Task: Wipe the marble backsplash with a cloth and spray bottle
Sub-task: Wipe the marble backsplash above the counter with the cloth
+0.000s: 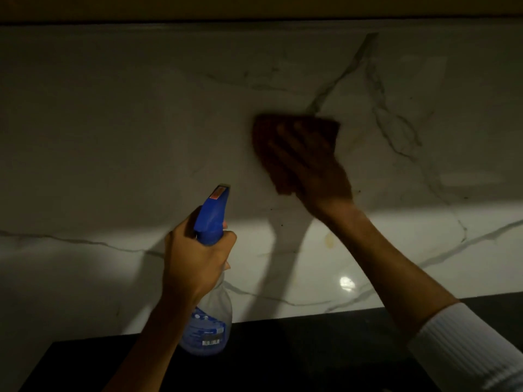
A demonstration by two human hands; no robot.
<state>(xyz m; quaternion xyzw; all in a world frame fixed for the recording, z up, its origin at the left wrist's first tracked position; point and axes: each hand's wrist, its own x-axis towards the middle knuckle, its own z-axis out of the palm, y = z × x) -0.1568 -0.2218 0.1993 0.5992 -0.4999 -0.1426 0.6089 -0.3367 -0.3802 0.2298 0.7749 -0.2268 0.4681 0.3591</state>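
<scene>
The white marble backsplash (141, 123) with grey veins fills most of the view, dim above and lit lower down. My right hand (314, 165) presses a dark brownish cloth (268, 131) flat against the marble, right of centre; the hand is motion-blurred. My left hand (195, 258) grips the neck of a clear spray bottle (210, 315) with a blue trigger head (213, 213), held upright in front of the wall with the nozzle pointing up and right, toward the wall.
A dark countertop (283, 355) runs along the bottom below the backsplash. A dark ledge or cabinet underside (254, 9) caps the wall at the top. A yellowish stain (329, 239) shows on the lit marble under my right forearm.
</scene>
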